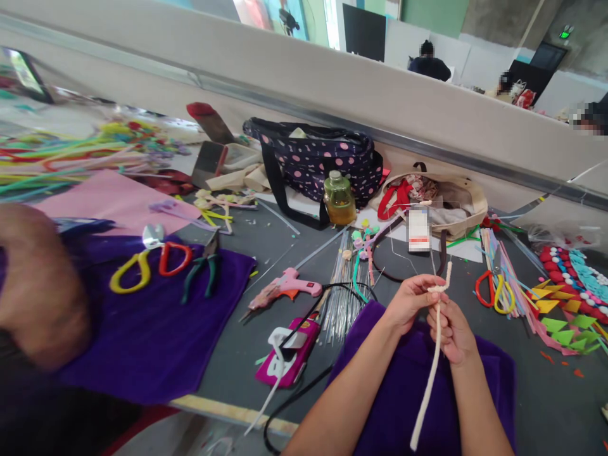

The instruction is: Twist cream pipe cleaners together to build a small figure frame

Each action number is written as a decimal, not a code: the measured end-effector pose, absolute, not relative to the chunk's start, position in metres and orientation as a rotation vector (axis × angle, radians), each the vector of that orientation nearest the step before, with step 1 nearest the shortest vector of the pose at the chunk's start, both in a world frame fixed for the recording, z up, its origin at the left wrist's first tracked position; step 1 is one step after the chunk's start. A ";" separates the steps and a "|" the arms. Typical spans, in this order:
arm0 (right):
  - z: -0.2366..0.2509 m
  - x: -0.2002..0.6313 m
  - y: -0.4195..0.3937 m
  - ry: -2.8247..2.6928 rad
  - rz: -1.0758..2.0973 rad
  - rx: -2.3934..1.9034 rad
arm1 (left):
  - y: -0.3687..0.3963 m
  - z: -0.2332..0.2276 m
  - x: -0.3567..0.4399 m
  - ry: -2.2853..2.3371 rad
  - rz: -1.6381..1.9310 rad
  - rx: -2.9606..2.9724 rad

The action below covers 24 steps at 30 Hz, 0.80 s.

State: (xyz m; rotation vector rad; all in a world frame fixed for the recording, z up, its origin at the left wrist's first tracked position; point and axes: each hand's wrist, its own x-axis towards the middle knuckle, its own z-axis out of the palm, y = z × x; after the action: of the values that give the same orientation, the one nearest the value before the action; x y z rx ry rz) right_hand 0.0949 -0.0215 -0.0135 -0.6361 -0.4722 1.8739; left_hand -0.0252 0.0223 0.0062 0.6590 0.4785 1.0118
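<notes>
Far left there's a blurry arm (40, 285) of someone else, right next to a purple cloth (142, 329) with yellow and red scissors (149, 263) and green pliers (202, 269) lying on it. Moving right: a pink glue gun (287, 286) and a bundle of thin wires (342, 288) on the grey table (237, 342). Then the action: left hand (408, 303) pinched shut on the top of a white pipe cleaner (433, 354), right hand (451, 332) closed around it just below. Only the top looks twisted (a short kinked bit sticks up), the long tail hangs straight over a second purple cloth (403, 380), so I'd say it's barely started. Room is tight: second scissors (494, 292) and felt triangles (567, 320) crowd the right, table edge near the lap
</notes>
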 end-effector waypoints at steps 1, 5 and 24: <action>-0.012 0.094 -0.022 -0.503 1.843 -0.671 | 0.023 0.006 -0.025 0.492 1.026 0.659; -0.005 0.092 -0.024 -0.595 1.714 -0.811 | 0.025 0.005 -0.025 0.504 1.071 0.657; -0.008 0.089 -0.021 -0.863 1.243 -1.147 | 0.025 0.007 -0.020 0.726 1.234 0.883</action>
State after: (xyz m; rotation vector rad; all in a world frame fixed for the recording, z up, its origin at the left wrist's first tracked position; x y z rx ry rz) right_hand 0.0894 -0.0211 -0.0084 -1.1472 -0.8635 1.2426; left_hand -0.0205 0.0250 0.0069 0.8832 0.7256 1.2340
